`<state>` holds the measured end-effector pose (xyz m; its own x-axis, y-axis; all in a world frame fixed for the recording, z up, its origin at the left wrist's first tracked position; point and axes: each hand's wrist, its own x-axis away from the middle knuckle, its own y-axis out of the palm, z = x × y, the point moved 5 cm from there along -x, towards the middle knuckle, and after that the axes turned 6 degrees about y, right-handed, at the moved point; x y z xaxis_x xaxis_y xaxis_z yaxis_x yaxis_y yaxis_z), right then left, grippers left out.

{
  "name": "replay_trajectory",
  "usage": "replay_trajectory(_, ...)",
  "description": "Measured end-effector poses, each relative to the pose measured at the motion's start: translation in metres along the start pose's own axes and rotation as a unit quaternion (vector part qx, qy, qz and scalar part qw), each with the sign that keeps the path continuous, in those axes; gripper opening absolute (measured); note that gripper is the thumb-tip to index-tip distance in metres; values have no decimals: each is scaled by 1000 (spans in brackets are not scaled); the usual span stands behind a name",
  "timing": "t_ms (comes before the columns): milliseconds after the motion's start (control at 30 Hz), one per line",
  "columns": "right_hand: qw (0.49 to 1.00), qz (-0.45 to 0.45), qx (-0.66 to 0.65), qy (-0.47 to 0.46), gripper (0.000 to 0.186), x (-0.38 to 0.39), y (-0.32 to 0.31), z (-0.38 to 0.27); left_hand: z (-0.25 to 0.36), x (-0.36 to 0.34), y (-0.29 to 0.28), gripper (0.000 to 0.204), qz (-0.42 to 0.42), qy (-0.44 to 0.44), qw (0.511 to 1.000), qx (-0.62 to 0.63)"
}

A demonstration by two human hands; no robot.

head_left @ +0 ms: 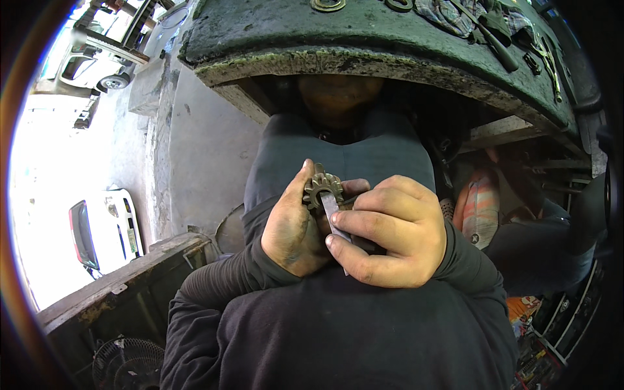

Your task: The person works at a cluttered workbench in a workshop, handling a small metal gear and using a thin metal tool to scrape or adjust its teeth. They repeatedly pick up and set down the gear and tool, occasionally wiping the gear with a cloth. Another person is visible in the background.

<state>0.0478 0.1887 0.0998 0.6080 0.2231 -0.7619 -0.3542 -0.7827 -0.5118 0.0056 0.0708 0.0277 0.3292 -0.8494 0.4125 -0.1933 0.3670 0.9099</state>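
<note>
Over my lap, my left hand (291, 231) grips a small toothed metal gear (328, 181), dull brass-grey, its bore facing up and its fingers curled behind it. My right hand (396, 231) pinches a flat grey metal strip (329, 208) between thumb and fingers. The strip's upper end lies in or against the gear's bore; whether it is a file or a plain bar, I cannot tell. My left fingertips show just beyond the gear on the right, and the rest are hidden by the strip and my right hand.
A worn green bench (279, 39) spans ahead, bearing metal rings (328, 4), rags (442, 16) and tools (497, 52). A co-worker's leg (533, 253) is at right. A metal box edge (117, 273) and fan (127, 361) are lower left; a white car (107, 231) stands outside.
</note>
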Motion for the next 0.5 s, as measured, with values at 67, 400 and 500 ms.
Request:
replay_trajectory(67, 999, -35, -31, 13, 24, 1, -2, -1, 0, 0, -3, 76, 1, -6, 1000, 2)
replay_trajectory(400, 1000, -13, -22, 12, 29, 2, 1, 0, -3, 1, -6, 77, 11, -7, 1000, 23)
replay_trajectory(500, 1000, -15, -7, 8, 30, 2, 1, -1, -1, 1, -6, 76, 7, 3, 1000, -6)
